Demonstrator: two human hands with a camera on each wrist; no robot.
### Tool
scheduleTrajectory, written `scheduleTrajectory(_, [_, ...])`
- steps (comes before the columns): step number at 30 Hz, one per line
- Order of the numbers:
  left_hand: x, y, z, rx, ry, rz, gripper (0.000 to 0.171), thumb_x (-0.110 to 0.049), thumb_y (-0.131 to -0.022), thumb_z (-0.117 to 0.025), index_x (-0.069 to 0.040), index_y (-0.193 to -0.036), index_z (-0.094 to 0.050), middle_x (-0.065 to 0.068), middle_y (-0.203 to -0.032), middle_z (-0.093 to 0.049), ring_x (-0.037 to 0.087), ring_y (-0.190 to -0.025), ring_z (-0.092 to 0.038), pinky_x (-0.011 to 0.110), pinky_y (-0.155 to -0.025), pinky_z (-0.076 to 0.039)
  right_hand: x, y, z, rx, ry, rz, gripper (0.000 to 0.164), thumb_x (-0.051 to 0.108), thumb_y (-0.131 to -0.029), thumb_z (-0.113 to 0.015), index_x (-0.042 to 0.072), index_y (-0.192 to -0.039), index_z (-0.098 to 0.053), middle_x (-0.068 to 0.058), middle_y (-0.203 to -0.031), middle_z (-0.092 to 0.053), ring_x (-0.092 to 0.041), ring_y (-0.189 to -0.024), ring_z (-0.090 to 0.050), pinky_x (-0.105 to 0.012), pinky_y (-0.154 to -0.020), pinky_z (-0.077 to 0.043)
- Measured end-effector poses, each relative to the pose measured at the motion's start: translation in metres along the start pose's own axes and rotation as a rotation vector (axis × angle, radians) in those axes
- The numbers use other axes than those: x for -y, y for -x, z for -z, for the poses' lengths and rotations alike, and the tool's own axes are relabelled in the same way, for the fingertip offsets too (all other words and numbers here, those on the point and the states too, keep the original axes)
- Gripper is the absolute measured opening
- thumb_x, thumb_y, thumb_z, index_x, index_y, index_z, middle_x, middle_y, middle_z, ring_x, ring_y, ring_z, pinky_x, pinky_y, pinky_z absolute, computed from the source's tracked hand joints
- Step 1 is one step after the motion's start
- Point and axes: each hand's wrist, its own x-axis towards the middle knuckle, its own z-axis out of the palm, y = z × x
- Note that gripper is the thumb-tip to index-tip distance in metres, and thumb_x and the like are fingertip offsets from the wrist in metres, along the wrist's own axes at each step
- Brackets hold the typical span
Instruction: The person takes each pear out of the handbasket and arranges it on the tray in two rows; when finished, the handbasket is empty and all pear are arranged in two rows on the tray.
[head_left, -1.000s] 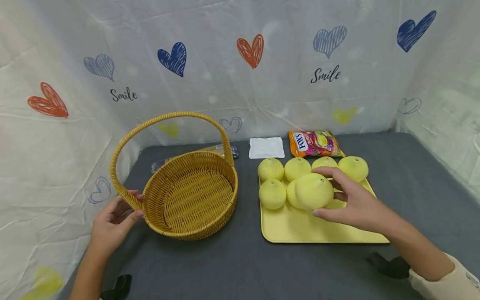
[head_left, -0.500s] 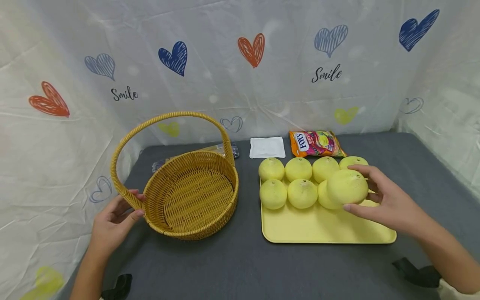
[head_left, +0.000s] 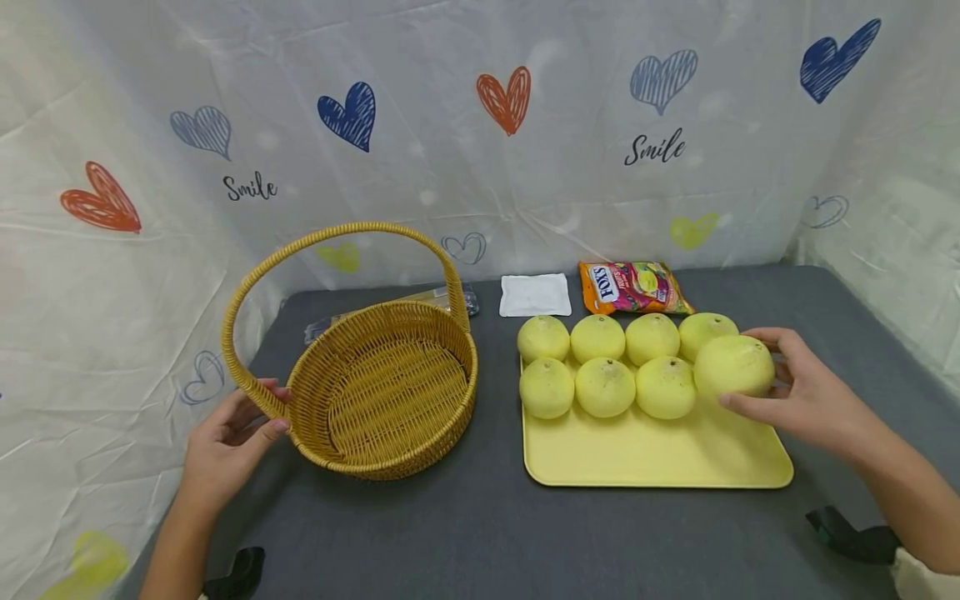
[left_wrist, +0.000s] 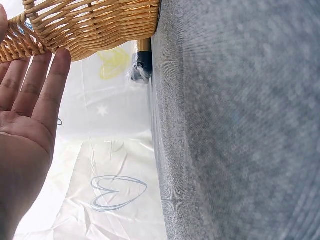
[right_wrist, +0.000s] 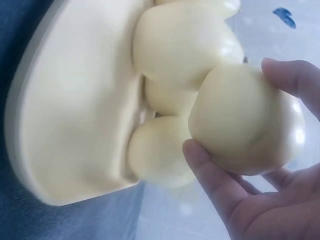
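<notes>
My left hand grips the golden wicker basket at its left side, where the tall arched handle meets the rim. In the left wrist view, fingertips touch the woven wall from outside. Nothing lies inside the basket. My right hand holds a round yellow-green fruit, possibly a melon or pomelo, between thumb and fingers. That fruit is at the right end of the front row, over the yellow tray; whether it touches the tray I cannot tell. Several like fruits stand in two rows on the tray.
Behind the tray lie an orange candy bag and a white flat packet. A clear-wrapped item is partly hidden behind the basket. Dark grey cloth covers the table, and a white curtain with hearts hangs behind.
My right hand has carried the fruit rightward along the front row, uncovering the fruits there, and it now sits at that row's right end. The left hand and basket stay put.
</notes>
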Motion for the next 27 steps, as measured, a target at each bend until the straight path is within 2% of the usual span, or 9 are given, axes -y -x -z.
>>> scheduleTrajectory(3, [0.0, 0.0, 0.0, 0.001, -0.006, 0.003, 0.051, 0.026, -0.084, -0.064, 0.012, -0.132, -0.054, 0.013, -0.118, -0.068, 0.014, -0.113, -0.065, 0.019, -0.083, -0.056, -0.007, -0.002, 0.001, -0.001, 0.069, -0.039, 0.086, 0.015, -0.09, -0.078, -0.006, -0.148, -0.018, -0.03, -0.139, -0.029, -0.023, -0.108, -0.058, -0.026, -0.064, -0.056])
scheduleTrajectory(6, [0.0, 0.0, 0.0, 0.003, -0.009, 0.003, 0.051, 0.026, -0.084, -0.064, 0.012, -0.132, -0.054, 0.014, -0.118, -0.068, 0.014, -0.112, -0.065, 0.019, -0.083, -0.056, -0.013, -0.002, 0.0, 0.004, 0.11, -0.064, 0.087, 0.019, -0.09, -0.078, -0.009, -0.146, -0.019, -0.031, -0.137, -0.031, -0.048, -0.11, -0.05, -0.026, -0.063, -0.055])
scheduleTrajectory(11, [0.001, 0.0, 0.0, 0.007, 0.014, -0.005, 0.051, 0.026, -0.083, -0.064, 0.013, -0.132, -0.054, 0.014, -0.118, -0.068, 0.015, -0.113, -0.065, 0.02, -0.084, -0.056, -0.022, -0.004, -0.001, 0.017, 0.133, -0.087, 0.088, 0.024, -0.088, -0.081, -0.008, -0.147, -0.024, -0.033, -0.138, -0.035, -0.052, -0.114, -0.049, -0.031, -0.065, -0.056])
scheduleTrajectory(16, [0.002, 0.0, 0.001, -0.002, 0.036, 0.008, 0.05, 0.026, -0.084, -0.063, 0.014, -0.132, -0.053, 0.016, -0.119, -0.067, 0.015, -0.113, -0.064, 0.02, -0.084, -0.056, -0.027, -0.005, 0.0, 0.042, 0.171, -0.114, 0.091, 0.029, -0.087, -0.082, -0.007, -0.148, -0.026, -0.035, -0.138, -0.037, -0.054, -0.116, -0.048, -0.044, -0.074, -0.058])
scheduleTrajectory(19, [0.002, 0.0, 0.001, -0.004, 0.015, 0.036, 0.049, 0.024, -0.085, -0.064, 0.013, -0.132, -0.053, 0.014, -0.119, -0.068, 0.015, -0.114, -0.064, 0.021, -0.084, -0.056, -0.029, -0.005, -0.002, 0.057, 0.189, -0.117, 0.092, 0.031, -0.087, -0.082, -0.008, -0.149, -0.025, -0.036, -0.138, -0.037, -0.054, -0.116, -0.048, -0.05, -0.077, -0.058])
scheduleTrajectory(27, [0.0, -0.001, -0.001, -0.015, -0.018, 0.039, 0.051, 0.023, -0.085, -0.065, 0.01, -0.133, -0.054, 0.013, -0.119, -0.068, 0.014, -0.113, -0.065, 0.02, -0.083, -0.056, -0.029, -0.005, -0.002, 0.066, 0.179, -0.12, 0.094, 0.031, -0.087, -0.082, -0.007, -0.151, -0.023, -0.036, -0.137, -0.038, -0.053, -0.115, -0.05, -0.045, -0.074, -0.058])
